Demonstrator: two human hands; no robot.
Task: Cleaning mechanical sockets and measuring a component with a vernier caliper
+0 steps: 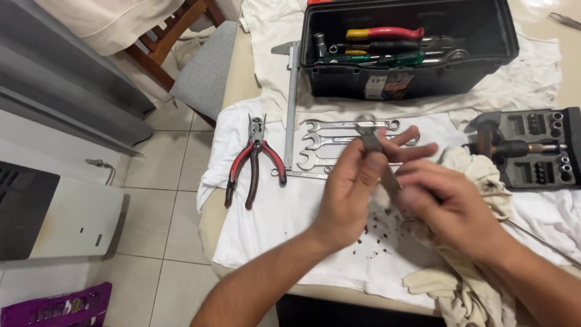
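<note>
Left hand (354,181) pinches the wrench (376,151); right hand (445,203) clutches the rag (478,181), rubbing below the toolbox (411,66); a slip could drop it.

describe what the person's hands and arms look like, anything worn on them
Both forearms are bare up to the frame edge: no sleeves show. The left hand and the right hand wear no gloves, and no rings, watch or wristband can be seen on either. The right hand is blurred, so small details there can't be made out.
</note>
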